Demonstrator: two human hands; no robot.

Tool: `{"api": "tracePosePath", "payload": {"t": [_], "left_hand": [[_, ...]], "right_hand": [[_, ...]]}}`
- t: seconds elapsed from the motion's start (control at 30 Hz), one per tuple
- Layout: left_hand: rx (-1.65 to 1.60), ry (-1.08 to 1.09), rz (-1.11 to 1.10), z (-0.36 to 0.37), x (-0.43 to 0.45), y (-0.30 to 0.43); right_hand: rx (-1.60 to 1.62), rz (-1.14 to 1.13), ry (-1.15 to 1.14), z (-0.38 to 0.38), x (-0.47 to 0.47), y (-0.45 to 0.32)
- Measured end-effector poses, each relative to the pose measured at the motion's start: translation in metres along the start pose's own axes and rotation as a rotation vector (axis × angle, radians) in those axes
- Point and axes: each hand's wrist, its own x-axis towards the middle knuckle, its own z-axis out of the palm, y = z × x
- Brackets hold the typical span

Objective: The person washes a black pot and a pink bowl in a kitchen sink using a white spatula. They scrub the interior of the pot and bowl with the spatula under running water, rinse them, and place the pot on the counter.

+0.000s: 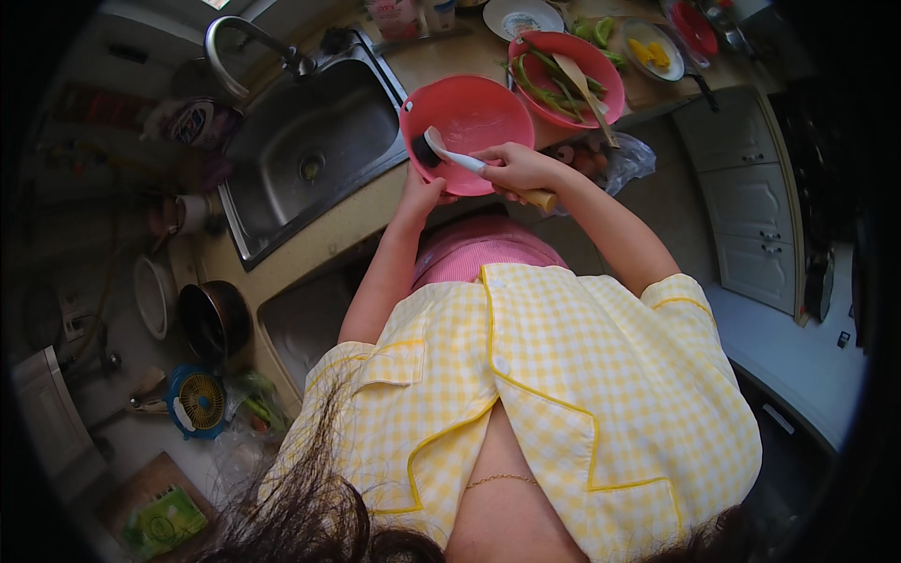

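Note:
My left hand (424,195) grips the near left rim of a pink plastic bowl (486,105), which tilts towards me at the counter edge. The bowl's inner wall looks wet. In my right hand (519,167) is a dish brush (456,158) with a white neck and a wood-coloured handle end. Its dark bristles rest against the bowl's left inner wall. Just right of it stands a second pink plastic bowl (611,74). It holds green bean pods (533,83) and a wooden spatula (571,70).
A steel sink (264,179) with a curved faucet (211,46) lies left. Behind are a white plate (522,17) and a dish with yellow pieces (676,56). A knife handle (704,93) juts past the counter edge. A plastic bag (630,162) hangs below the bowls.

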Motion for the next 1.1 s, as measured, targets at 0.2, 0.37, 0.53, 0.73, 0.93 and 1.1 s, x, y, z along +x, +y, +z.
{"api": "tracePosePath", "payload": {"t": [0.2, 0.37, 0.53, 0.73, 0.93, 1.1], "left_hand": [[0.122, -0.055, -0.163, -0.016, 0.004, 0.028], [0.135, 0.016, -0.106, -0.028, 0.007, 0.013], [-0.008, 0.021, -0.05, -0.002, -0.019, -0.008], [0.054, -0.039, -0.001, -0.009, -0.015, 0.002], [0.06, -0.111, -0.08, -0.025, -0.002, 0.001], [0.097, -0.094, -0.082, -0.025, -0.004, 0.009]], "right_hand": [[-0.095, -0.018, -0.025, -0.003, -0.005, 0.001], [-0.27, 0.01, -0.04, 0.001, -0.011, 0.004], [0.07, -0.024, 0.036, 0.008, 0.003, 0.01], [-0.227, -0.051, -0.145, -0.007, -0.016, -0.003], [-0.227, 0.011, -0.117, -0.002, -0.016, -0.009], [-0.02, -0.049, -0.005, 0.005, -0.008, -0.004]]}}
